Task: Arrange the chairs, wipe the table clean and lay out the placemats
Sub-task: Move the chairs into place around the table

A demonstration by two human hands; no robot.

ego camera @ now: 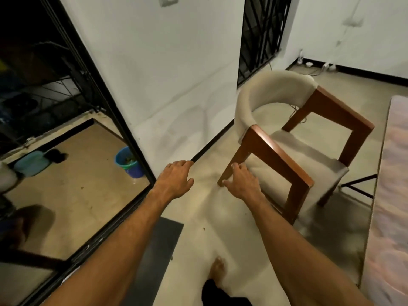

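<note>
Working from left to right, I am seeing a dark sliding door [92,120] with a blue bucket [129,162] showing in its glass, then the white wall, and neither of these is concerning the job. My left hand [175,178] is hanging over the bare floor [198,228] with its grip spread wide and flat, holding nothing and touching nothing. My right hand [241,183] is reaching toward the chair [293,151], fingers loosely open, lying in front of the near wooden leg and the seat edge; I cannot tell whether it is already touching the wood, but it is not closing around anything. The chair is standing upright on the floor near the wall, turned at an angle, with its far side close beside the bench [393,195], whose pale, pinkish top is running down the right edge of the view. I am judging the task to be barely beginning: this chair is not yet squared to the bench, and I am seeing no cloth and no placemats, so the wiping and laying out are appearing to be wholly ahead.
</note>
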